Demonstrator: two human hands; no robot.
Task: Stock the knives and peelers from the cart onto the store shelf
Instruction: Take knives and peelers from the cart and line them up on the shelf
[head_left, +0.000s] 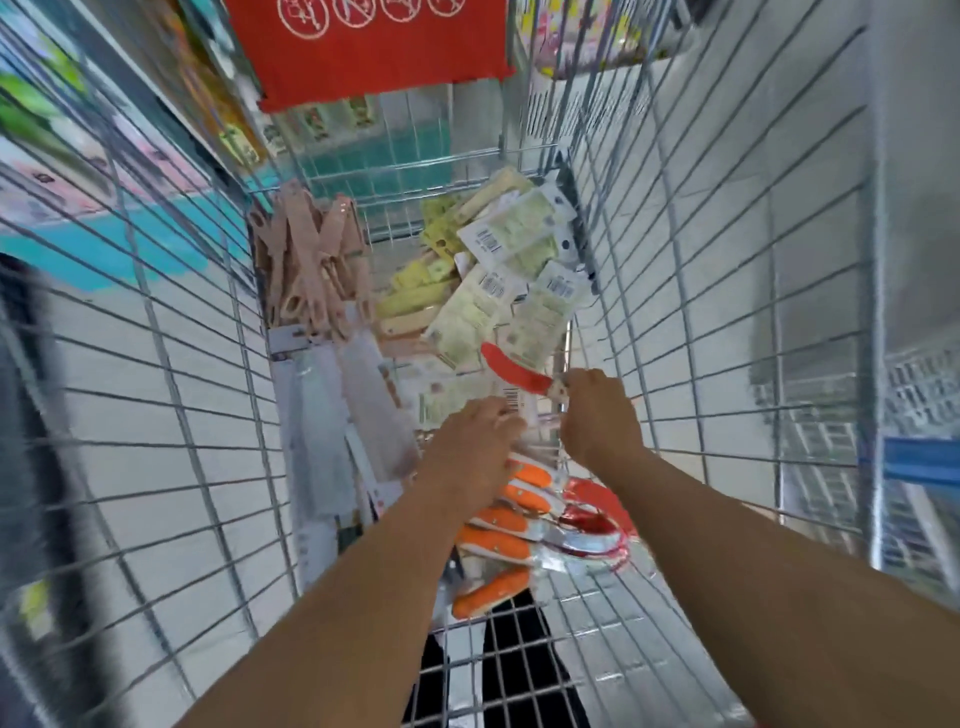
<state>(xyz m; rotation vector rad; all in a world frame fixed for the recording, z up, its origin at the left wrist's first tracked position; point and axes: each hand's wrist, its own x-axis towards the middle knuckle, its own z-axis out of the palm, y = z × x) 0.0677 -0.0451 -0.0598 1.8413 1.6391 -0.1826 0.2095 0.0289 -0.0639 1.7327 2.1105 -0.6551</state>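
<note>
I look down into a wire cart (171, 395) full of packaged kitchen tools. My right hand (597, 415) grips the handle end of a red knife (511, 370), lifted above the pile. My left hand (475, 441) reaches into the cart and holds a white carded pack (511, 402) just below the red blade. Under my left wrist lie several orange-handled knives (511, 514), and red-handled peelers (592, 525) lie beside them. Pink knives (311, 260) stand along the left wall, boxed cleavers (322, 431) below them, and yellow-green carded packs (519, 270) are piled at the far end.
A red sign (369, 47) hangs on the cart's far end. Store shelves with colourful goods (78, 171) run along the left. Pale floor tiles show through the wire on both sides, and a blue-edged rack (919, 457) stands at the right.
</note>
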